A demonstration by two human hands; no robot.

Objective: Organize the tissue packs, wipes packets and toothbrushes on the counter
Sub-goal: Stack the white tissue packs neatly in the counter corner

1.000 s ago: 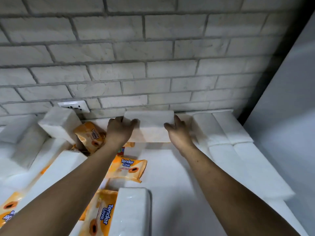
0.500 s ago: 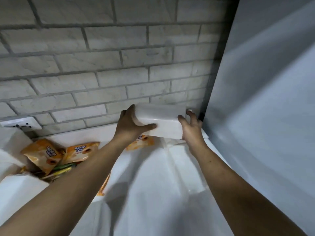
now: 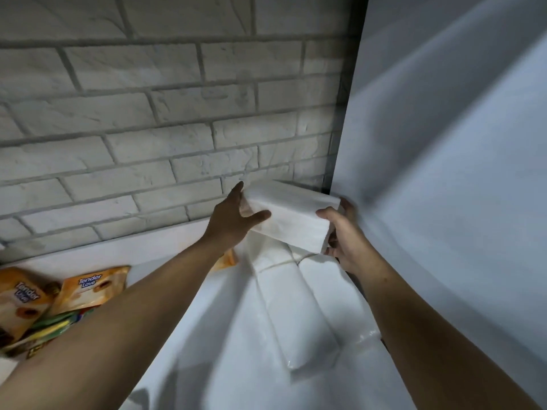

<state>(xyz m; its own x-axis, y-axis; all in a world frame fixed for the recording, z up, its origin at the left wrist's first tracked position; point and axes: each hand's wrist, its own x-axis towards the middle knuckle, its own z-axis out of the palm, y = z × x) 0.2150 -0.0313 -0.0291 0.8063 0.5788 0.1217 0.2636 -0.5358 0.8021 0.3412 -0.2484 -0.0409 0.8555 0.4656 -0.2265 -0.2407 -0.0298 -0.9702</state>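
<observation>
White film-wrapped tissue pack, held off the table in the back right corner by the brick wall.
Left hand clamped one short end, right hand the other, pack tilted above a row of laid tissue packs. Judged light, soft and compressible, its wrap slippery; best gripped at both ends, gently. Orange wipes packets and toothbrushes lay well apart to the left.

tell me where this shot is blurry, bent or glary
Head view: motion blur smears the stacked tissue packs and the wipes packets; wide-angle distortion bows the brick wall; dim light, forearm shadows on the counter, slight glare on wrapping at lower right.
</observation>
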